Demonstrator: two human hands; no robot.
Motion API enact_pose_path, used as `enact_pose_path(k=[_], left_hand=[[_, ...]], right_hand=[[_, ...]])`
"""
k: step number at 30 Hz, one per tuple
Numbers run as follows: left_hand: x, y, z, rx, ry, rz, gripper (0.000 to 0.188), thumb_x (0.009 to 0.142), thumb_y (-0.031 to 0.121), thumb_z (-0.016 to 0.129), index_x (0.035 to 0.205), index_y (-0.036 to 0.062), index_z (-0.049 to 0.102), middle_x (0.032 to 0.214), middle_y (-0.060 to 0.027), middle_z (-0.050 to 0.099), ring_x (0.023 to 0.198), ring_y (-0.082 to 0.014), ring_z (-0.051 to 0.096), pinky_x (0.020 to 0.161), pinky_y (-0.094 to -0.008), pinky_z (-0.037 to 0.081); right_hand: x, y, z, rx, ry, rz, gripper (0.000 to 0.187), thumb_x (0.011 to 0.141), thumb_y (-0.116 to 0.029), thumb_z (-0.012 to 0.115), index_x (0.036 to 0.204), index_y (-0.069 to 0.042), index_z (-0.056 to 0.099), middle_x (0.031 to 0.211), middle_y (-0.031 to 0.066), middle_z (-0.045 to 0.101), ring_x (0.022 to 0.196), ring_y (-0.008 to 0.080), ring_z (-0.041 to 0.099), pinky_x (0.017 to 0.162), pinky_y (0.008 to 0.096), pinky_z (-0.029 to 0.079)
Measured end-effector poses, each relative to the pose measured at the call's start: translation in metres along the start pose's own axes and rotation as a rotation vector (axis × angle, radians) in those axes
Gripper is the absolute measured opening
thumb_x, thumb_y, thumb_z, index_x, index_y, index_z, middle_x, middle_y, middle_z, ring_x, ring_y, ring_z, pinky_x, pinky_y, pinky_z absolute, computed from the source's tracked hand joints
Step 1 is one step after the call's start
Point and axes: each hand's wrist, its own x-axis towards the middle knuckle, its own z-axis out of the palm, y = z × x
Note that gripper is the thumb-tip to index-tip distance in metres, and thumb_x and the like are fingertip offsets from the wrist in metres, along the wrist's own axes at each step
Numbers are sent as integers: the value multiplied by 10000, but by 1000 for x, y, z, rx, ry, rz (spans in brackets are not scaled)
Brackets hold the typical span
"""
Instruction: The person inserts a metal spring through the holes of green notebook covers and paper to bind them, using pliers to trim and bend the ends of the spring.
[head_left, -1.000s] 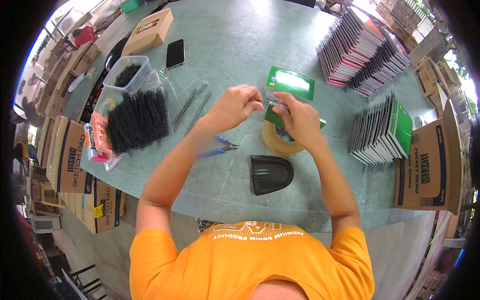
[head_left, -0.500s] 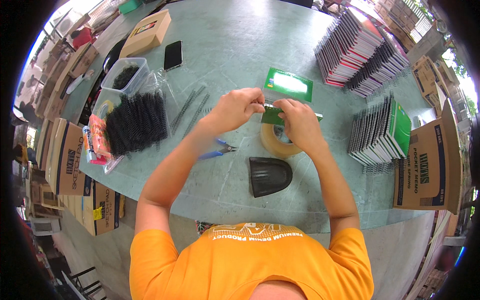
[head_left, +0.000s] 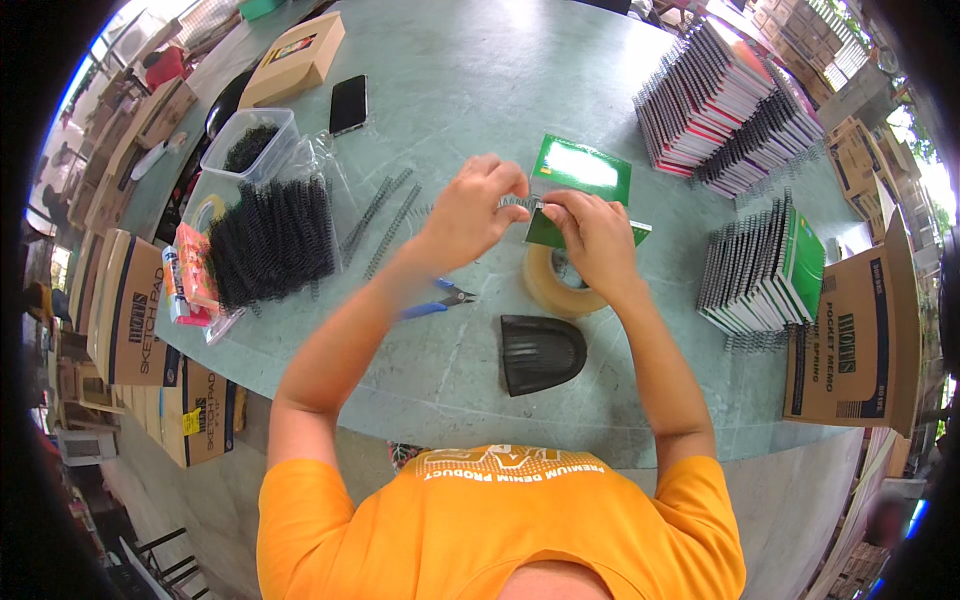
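A small green notebook [head_left: 598,178] lies spread open, its glossy upper cover tilted away and its lower part beneath my right hand. My right hand [head_left: 592,232] pinches the notebook at its bound edge, thumb and fingers together. Just left of it, my left hand [head_left: 470,212] has thumb and fingers closed on a dark spiral binding coil [head_left: 515,203], which stretches across to the notebook's edge. Part of the coil is hidden behind the left fingers. Under the notebook and right wrist sits a roll of clear tape [head_left: 545,285]. Blue-handled cutters [head_left: 435,302] rest below my left forearm.
Loose coils [head_left: 392,232] lie beside a heap of black coils [head_left: 270,245] and a clear tub [head_left: 240,150]. A black curved block [head_left: 542,355] sits nearer me. Notebook stacks [head_left: 705,95], green notebooks [head_left: 760,265] and a carton [head_left: 845,340] stand right; a phone [head_left: 348,104] lies farther back.
My left hand has drawn slightly left and turned, away from the right hand. More of the coil now shows between the two hands. My right hand keeps its pinch at the notebook edge.
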Motion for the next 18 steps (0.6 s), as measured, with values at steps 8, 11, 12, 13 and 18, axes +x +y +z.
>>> enact_pose_path(k=[8,11,12,13,18], left_hand=[[-79,46,56,31,-444,109,341,704,232,722,949,55,563,903,-127,551,881,-311,552,715,-409,460],[-86,49,61,-12,-482,42,407,693,247,731,1010,61,556,955,-133,542,885,-307,550,721,-412,460],[-87,48,59,-13,-491,45,431,692,249,732,1037,63,552,969,-132,538,888,-308,548,728,-416,460],[-89,48,58,-13,-501,48,456,691,250,734,1064,65,549,982,-130,535,891,-308,546,735,-420,460],[-103,49,56,19,-476,16,611,651,218,764,1210,154,525,968,-136,548,848,-320,554,733,-425,466]], right_hand=[[1,5,3,93,3,38,173,838,-202,621,968,-87,617,858,75,651,853,267,605,772,387,423],[1,6,7,176,83,82,182,813,-188,648,953,-73,625,846,87,649,839,276,605,772,389,426],[1,7,9,227,125,117,184,804,-183,657,945,-69,629,840,89,649,834,276,605,771,389,426],[0,6,8,172,120,97,171,795,-172,666,920,-59,635,832,90,653,793,273,605,726,375,434],[0,6,11,70,173,-5,131,754,-135,696,843,-47,655,798,81,664,700,263,600,629,348,447]])
